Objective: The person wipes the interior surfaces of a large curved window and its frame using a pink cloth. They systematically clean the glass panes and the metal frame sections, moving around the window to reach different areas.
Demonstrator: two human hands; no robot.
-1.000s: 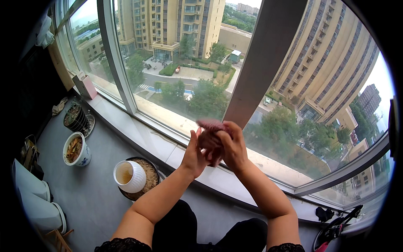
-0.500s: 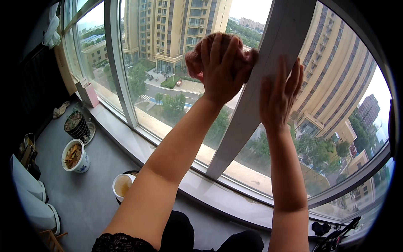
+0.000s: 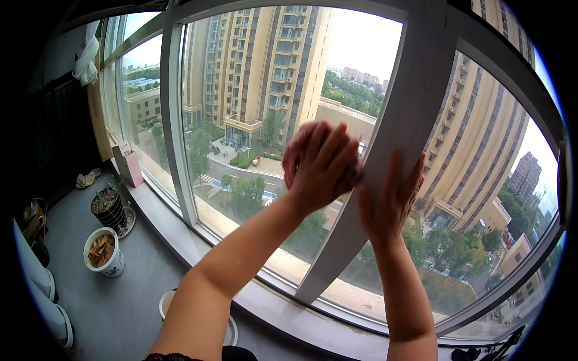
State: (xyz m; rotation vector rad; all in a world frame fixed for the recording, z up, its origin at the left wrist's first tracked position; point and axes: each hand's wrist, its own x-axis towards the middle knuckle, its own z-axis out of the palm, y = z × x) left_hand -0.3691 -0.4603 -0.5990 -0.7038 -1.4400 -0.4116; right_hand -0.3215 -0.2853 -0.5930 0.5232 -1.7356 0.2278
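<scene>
My left hand (image 3: 325, 165) presses a bunched, reddish-brown cloth (image 3: 295, 150) against the window pane (image 3: 355, 54), close to the wide upright post. Its fingers curl over the cloth and hide much of it; hand and cloth are slightly blurred. On the grey window post (image 3: 415, 90) rests my right hand (image 3: 390, 201), fingers stretched upward and apart, with nothing in it. Its fingers reach the post's right edge. Both arms are raised in front of the glass.
Below the window runs a pale sill (image 3: 277, 307). To the left, a potted plant (image 3: 107, 207) and a white pot with dry leaves (image 3: 102, 251) stand on the grey floor. A pink-and-white box (image 3: 127, 165) sits on the sill. Another white pot (image 3: 165, 304) is partly behind my left arm.
My left hand has slid down the pane with the cloth, beside the post. My right hand has also come lower on the post. The view has tilted upward, showing more of the window top.
</scene>
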